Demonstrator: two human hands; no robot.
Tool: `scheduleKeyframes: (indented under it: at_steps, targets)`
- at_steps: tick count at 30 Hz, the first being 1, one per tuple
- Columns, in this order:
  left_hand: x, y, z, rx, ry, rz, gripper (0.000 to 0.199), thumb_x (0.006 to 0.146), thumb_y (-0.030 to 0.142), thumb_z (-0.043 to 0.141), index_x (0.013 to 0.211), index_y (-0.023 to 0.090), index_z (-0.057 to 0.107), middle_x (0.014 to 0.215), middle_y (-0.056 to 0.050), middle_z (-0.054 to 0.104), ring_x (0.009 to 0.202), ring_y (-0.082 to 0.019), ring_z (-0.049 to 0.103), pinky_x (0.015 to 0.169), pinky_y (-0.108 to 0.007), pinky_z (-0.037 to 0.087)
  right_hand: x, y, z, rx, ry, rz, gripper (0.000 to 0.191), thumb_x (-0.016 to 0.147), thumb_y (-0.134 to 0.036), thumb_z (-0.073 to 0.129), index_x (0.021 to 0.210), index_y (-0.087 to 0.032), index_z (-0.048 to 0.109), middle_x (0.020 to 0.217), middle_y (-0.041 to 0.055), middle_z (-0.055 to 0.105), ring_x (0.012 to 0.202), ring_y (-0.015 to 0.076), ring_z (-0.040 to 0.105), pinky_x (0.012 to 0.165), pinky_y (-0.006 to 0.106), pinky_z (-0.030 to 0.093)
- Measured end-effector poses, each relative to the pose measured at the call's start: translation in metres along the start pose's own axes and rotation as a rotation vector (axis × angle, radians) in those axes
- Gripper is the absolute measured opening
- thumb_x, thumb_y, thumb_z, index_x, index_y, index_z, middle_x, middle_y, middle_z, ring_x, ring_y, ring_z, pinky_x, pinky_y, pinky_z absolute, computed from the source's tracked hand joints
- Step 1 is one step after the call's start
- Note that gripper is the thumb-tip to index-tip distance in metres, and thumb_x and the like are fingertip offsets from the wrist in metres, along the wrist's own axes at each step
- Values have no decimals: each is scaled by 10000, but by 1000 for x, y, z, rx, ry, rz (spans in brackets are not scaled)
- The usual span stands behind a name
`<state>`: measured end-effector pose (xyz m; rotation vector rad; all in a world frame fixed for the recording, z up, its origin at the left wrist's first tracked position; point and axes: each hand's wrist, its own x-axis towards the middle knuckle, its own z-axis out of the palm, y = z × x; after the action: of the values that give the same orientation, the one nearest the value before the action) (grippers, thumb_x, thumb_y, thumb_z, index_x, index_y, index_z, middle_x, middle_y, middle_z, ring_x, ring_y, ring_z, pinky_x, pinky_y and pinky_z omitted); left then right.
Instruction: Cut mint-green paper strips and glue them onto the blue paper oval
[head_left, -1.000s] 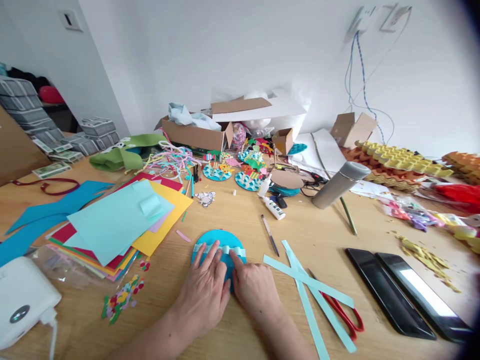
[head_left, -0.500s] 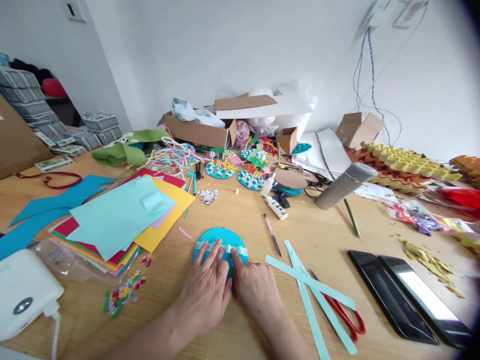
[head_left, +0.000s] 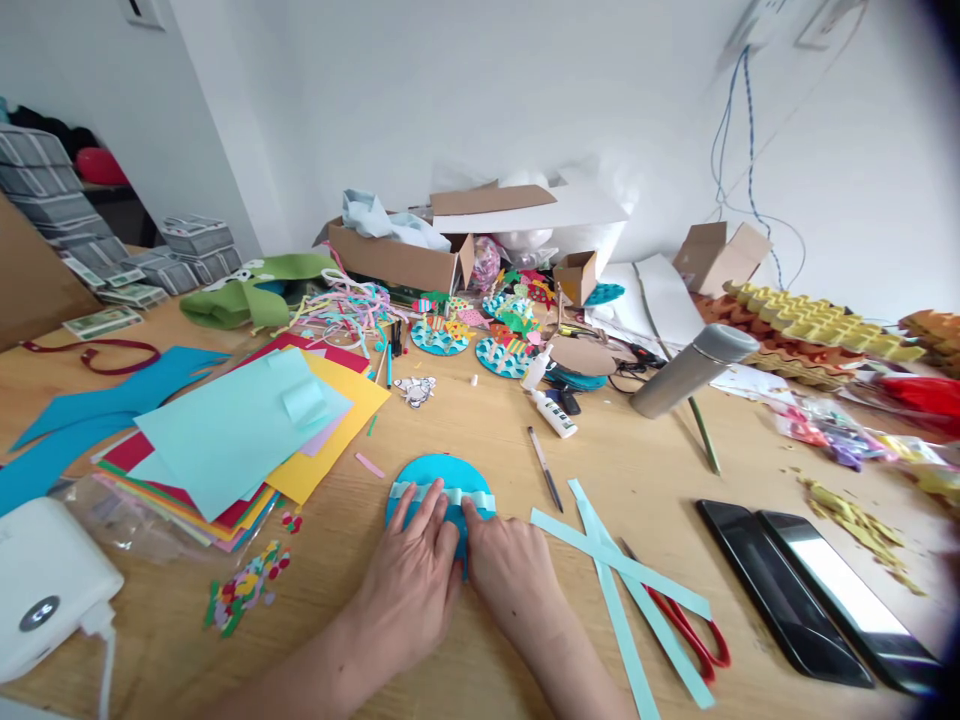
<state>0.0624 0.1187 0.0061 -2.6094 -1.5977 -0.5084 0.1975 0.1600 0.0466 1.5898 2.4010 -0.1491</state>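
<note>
A round blue disc [head_left: 442,468] lies on the table in front of me, with a wavy pale-blue paper strip [head_left: 480,499] across it. My left hand [head_left: 415,565] rests on the disc, its fingers spread and their tips pressing on the strip. From the right, my right hand [head_left: 512,565] puts its index fingertip on the same strip, the other fingers curled under. Pale-blue strips [head_left: 622,567] cross each other to the right, partly over red-handled scissors [head_left: 694,635]. A pen [head_left: 544,469] lies behind them.
Stacked coloured paper [head_left: 240,430] and a white device [head_left: 56,590] are at left, near small paper scraps [head_left: 251,588]. Two glue bottles [head_left: 553,413], decorated discs [head_left: 504,357] and a grey flask [head_left: 694,370] stand or lie farther back. Two phones [head_left: 784,590] lie at right.
The view has shifted slightly, moving things at the left edge a little. Both hands keep their places on the strip, with hardly any change.
</note>
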Motion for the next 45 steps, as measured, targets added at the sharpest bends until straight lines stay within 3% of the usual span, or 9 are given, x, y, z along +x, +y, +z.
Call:
scheduleKeyframes:
  at_steps: [7, 13, 20, 29, 37, 45]
  targets:
    - [1, 0, 0, -12, -32, -21, 294, 918, 264, 427, 1129, 129, 581, 1336, -152, 574, 1407, -308, 298, 1124, -552, 283, 3, 3, -1, -17, -13, -59, 480, 839, -103, 487, 1317, -99, 534, 789, 171, 742, 708, 287, 729, 537, 282, 448]
    - [3, 1, -4, 4, -50, -16, 281, 917, 266, 421, 1070, 113, 601, 1334, -167, 575, 1401, -302, 310, 1124, -535, 293, 7, 19, 7, 193, 95, 18, 414, 880, -116, 398, 1118, -283, 692, 822, 95, 764, 741, 249, 732, 573, 264, 415]
    - [4, 3, -4, -1, -33, -26, 277, 907, 259, 428, 1054, 109, 608, 1306, -174, 596, 1389, -302, 337, 1117, -536, 311, 4, 22, 18, 284, 164, 46, 473, 874, -126, 376, 1252, -258, 627, 782, 90, 764, 682, 234, 719, 544, 269, 359]
    - [3, 2, -2, -6, -20, -25, 278, 889, 256, 459, 1073, 106, 603, 1313, -172, 590, 1391, -303, 333, 1123, -530, 303, 3, 15, 12, 164, 92, 2, 437, 849, -115, 415, 1209, -247, 626, 742, 86, 754, 675, 250, 722, 500, 262, 308]
    - [3, 2, -4, 1, -51, -12, 293, 900, 265, 447, 1093, 109, 601, 1329, -173, 577, 1393, -297, 333, 1121, -535, 293, 8, 19, 9, 159, 50, 24, 421, 860, -132, 427, 1162, -320, 653, 767, 74, 761, 695, 251, 728, 508, 248, 358]
    - [4, 2, -4, -16, -49, -26, 291, 916, 273, 428, 1084, 116, 606, 1315, -168, 588, 1406, -276, 309, 1135, -524, 264, 9, 18, 7, 162, 52, 19, 427, 853, -127, 413, 1148, -288, 677, 768, 88, 761, 708, 268, 732, 524, 262, 394]
